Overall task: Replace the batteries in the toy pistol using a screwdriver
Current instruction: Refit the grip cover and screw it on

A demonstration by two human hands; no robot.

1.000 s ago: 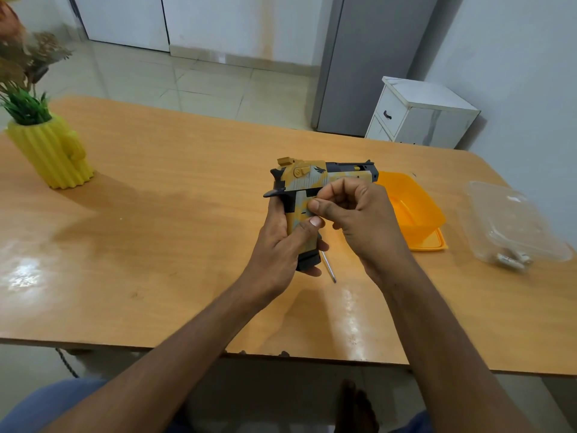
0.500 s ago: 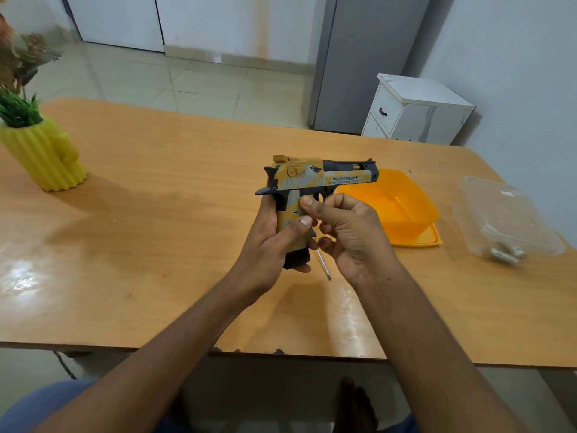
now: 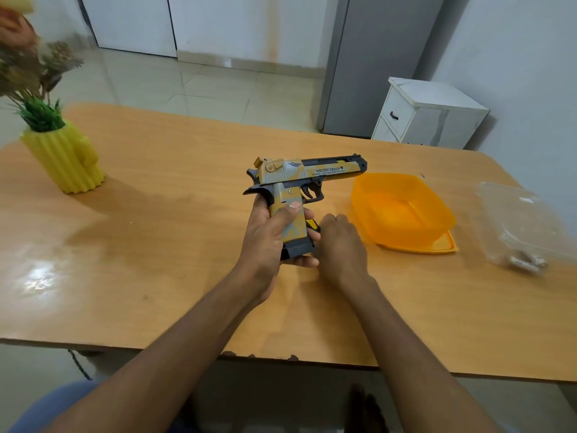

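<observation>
Wooden table fills the view, with an orange tub and a clear container to the right. Up over the middle, the left hand clamps its fingers round the grip of the toy pistol, barrel pointing right. The right hand curls down just beside the grip's base, over a yellow-and-black bit, likely the screwdriver; whether it grips it can't be told. Looks like tool pickup; next, the tip must find the cover screw.

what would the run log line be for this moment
left hand: grips yellow-and-grey toy pistol upright by handle | right hand: on yellow-handled screwdriver beside handle | orange plastic bowl: on table
</observation>
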